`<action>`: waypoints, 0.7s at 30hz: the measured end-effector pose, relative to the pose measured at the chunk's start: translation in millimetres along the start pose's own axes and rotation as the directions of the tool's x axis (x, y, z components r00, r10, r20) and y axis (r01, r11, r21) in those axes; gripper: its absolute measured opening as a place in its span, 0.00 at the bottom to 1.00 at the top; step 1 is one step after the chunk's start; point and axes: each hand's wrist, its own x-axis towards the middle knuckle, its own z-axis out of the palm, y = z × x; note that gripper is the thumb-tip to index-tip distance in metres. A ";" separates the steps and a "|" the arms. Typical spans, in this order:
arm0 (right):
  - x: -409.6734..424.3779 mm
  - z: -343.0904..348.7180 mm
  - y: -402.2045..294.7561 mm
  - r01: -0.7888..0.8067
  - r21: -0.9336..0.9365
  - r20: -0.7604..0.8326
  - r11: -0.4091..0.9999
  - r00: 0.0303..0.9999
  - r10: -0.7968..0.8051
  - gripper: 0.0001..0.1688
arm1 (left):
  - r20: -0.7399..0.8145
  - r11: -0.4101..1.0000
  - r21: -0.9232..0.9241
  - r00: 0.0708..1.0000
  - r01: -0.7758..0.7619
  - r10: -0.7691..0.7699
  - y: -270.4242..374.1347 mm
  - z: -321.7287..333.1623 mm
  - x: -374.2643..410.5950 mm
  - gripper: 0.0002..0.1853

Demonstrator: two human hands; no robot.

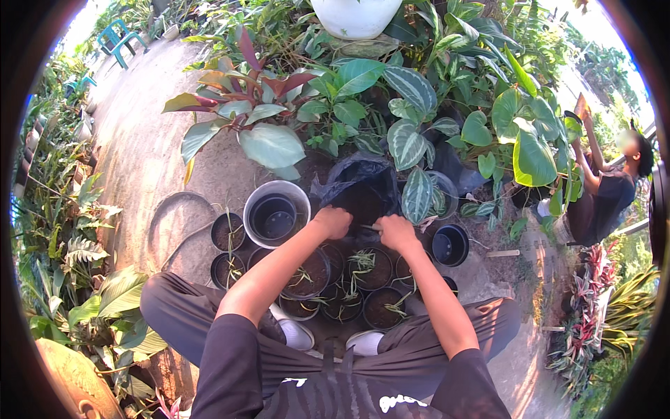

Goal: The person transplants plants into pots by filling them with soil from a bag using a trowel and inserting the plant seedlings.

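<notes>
A black plastic bag (361,175) with dark soil (358,201) inside stands open in front of me. My left hand (333,222) is closed at the bag's near left rim, apparently gripping the plastic. At the near right side, my right hand (396,232) is closed round the handle of a small tool (370,227), whose far end is hidden. Small black pots of soil with thin green seedlings, such as one pot (383,309), crowd between the bag and my feet. Left of the bag, a black pot (272,216) sits inside a larger whitish pot (304,201).
An unplanted black pot (450,245) is at the right. Leafy potted plants (272,144) and a white planter (357,18) rise beyond the bag. Another person (602,204) sits at far right, arms raised. A green plastic chair (119,41) stands far left.
</notes>
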 end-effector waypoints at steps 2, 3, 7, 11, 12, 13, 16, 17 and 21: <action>7.8 -23.9 -3.4 -0.073 0.105 -0.044 0.992 0.996 0.078 0.14 | -0.199 0.999 -0.041 0.980 0.024 -0.032 -4.1 10.6 3.8 0.13; 14.4 -28.6 3.1 -0.128 0.112 -0.078 0.985 0.988 0.137 0.14 | -0.216 1.000 0.007 0.976 0.025 -0.023 -1.8 9.5 11.6 0.15; 47.7 -26.0 12.6 -0.238 0.092 -0.130 0.967 0.960 0.248 0.15 | -0.222 0.993 0.074 0.972 0.091 -0.073 -18.7 17.9 50.7 0.19; 64.5 -3.6 39.9 -0.295 0.043 -0.137 0.955 0.945 0.298 0.17 | 0.045 0.932 -0.108 0.939 0.345 -0.342 -20.0 11.5 84.1 0.23; 63.3 3.3 40.3 -0.297 0.064 -0.188 0.953 0.934 0.304 0.17 | 0.052 0.927 -0.033 0.927 0.374 -0.372 -24.2 17.0 85.2 0.23; 61.6 9.1 41.8 -0.299 0.085 -0.238 0.951 0.920 0.310 0.18 | 0.056 0.916 0.042 0.914 0.400 -0.402 -28.3 22.4 86.0 0.24; 63.4 23.4 35.5 -0.247 0.228 -0.323 0.942 0.894 0.312 0.19 | 0.080 0.889 0.165 0.892 0.428 -0.444 -54.7 38.9 88.4 0.25; 65.8 27.4 30.0 -0.223 0.286 -0.341 0.932 0.885 0.317 0.19 | 0.090 0.881 0.189 0.886 0.433 -0.454 -65.9 44.4 86.6 0.25; 52.9 25.0 3.1 -0.201 0.111 -0.427 0.973 0.874 0.230 0.15 | 0.040 0.893 0.124 0.897 0.432 -0.440 -54.2 44.9 76.7 0.25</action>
